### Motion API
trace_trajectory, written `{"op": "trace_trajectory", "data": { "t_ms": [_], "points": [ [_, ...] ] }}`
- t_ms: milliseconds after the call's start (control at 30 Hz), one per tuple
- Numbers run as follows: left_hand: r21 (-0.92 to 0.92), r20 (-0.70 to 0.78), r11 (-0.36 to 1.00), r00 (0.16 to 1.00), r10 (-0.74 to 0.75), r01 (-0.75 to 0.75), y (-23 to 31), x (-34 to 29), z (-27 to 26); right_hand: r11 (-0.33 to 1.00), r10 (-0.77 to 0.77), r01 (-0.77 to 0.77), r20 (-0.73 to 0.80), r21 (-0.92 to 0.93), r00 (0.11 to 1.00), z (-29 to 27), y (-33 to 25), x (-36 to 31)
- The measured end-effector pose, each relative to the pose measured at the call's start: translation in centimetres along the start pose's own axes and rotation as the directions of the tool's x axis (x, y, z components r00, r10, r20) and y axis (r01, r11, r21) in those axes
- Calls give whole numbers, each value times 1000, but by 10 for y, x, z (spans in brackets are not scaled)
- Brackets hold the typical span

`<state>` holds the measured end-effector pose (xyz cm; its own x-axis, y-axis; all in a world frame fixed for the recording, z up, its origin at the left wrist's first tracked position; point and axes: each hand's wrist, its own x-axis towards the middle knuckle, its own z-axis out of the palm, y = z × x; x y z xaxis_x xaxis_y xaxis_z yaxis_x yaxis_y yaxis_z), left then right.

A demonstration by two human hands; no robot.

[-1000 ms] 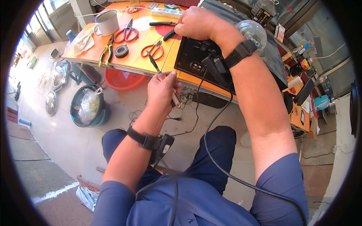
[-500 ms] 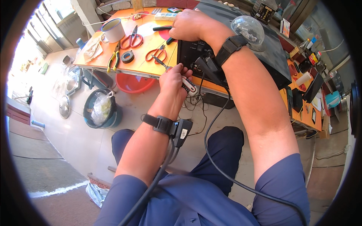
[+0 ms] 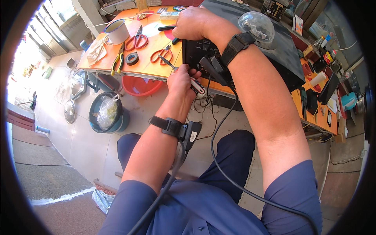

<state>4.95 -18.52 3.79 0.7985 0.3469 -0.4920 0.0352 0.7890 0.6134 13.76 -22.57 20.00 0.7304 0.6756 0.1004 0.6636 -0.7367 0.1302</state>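
My left hand (image 3: 181, 80) is closed round a slim tool (image 3: 198, 87) with a black, red and white handle. Its narrow metal tip (image 3: 167, 62) points up and left over the table edge, near small red-handled scissors (image 3: 161, 54). My right hand (image 3: 194, 24) is a fist at the left side of a large black metal equipment box (image 3: 235, 15). Two dark handles, like those of pliers (image 3: 167, 28), stick out leftward from the fist; its other end is hidden. The box's panel (image 3: 192, 51), with sockets and switches, faces me between both hands.
On the orange table (image 3: 150, 70) lie larger red-handled scissors (image 3: 137, 41), yellow-black pliers (image 3: 118, 62), black tape (image 3: 132, 58) and a white mug (image 3: 117, 32). A clear dome (image 3: 256, 29) rests on the box. Below are a red basin (image 3: 139, 87) and a lined bin (image 3: 105, 113).
Both hands keep their grips and nearly the same places. The whole view has shifted slightly; nothing was picked up or let go.
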Motion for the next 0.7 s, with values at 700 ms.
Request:
{"op": "trace_trajectory", "data": {
  "t_ms": [700],
  "points": [
    [-13,25,999,998,50,-50,-4,3,-1,999,-14,16,-59,47,998,5,0,0]
  ]
}}
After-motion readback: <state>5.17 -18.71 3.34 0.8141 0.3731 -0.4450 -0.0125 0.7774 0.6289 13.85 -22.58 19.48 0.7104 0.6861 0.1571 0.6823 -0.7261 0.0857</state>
